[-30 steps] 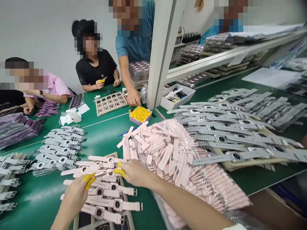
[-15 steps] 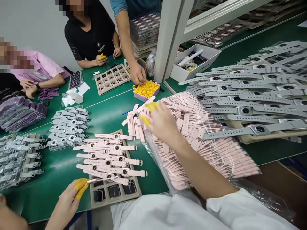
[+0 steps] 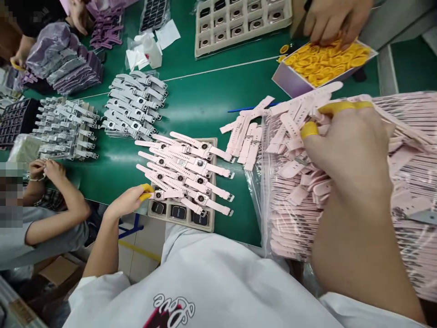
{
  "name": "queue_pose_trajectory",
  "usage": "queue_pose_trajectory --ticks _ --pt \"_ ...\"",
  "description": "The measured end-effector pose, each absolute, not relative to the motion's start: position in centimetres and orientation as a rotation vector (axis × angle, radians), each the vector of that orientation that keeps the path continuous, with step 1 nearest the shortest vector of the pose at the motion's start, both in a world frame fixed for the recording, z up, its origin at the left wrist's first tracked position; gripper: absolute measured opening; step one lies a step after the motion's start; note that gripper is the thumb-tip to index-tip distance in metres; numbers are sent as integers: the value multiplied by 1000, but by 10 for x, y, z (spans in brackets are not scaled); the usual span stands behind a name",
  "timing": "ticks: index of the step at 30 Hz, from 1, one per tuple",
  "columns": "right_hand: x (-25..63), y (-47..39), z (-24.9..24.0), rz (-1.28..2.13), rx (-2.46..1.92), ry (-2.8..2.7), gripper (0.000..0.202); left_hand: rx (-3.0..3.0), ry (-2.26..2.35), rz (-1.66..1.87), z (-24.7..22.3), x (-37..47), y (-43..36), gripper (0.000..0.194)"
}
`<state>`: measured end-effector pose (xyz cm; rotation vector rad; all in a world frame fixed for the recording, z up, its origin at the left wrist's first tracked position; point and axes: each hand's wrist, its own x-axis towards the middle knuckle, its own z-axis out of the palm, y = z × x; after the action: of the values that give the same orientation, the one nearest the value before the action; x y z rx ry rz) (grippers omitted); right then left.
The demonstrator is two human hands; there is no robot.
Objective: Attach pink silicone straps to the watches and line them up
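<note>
My left hand (image 3: 128,202), with yellow finger cots on thumb and fingers, pinches a pink smartwatch (image 3: 159,195) at the near left of a beige compartment tray (image 3: 210,224). One strap runs from its case to the right. Several pink-strapped watches (image 3: 200,181) lie across the tray, back sensors up; dark watch faces (image 3: 178,212) show in its near compartments. Over a heap of loose pink straps (image 3: 309,184) hovers my right hand (image 3: 355,150), thumb and forefinger apart in yellow cots. Its other fingers are hidden, and contact with a strap cannot be made out.
Bagged pink straps (image 3: 290,241) lie under the loose ones. Beyond, a co-worker's hand (image 3: 337,20) dips into a box of yellow finger cots (image 3: 324,64). Grey-strapped watches (image 3: 136,107) and bagged purple straps (image 3: 64,59) stand at left. Another person sits at the left.
The view has swung right and down, closer to the right hand. The held watch, edge-on before, now shows its back. My right hand stays over the straps, fingers apart.
</note>
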<state>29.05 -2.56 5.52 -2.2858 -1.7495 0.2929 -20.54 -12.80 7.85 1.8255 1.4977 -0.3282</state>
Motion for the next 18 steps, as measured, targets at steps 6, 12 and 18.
queue_pose_trajectory --ticks 6,12,18 --pt "295 -26 44 250 -2258 -1690 39 2100 1590 -275 71 -203 -120 29" --pt "290 -27 52 278 -2219 -1611 40 2232 1790 -128 71 -204 -131 19" --pt "294 -27 54 212 -2166 -1529 42 2278 1304 49 76 -119 -182 23"
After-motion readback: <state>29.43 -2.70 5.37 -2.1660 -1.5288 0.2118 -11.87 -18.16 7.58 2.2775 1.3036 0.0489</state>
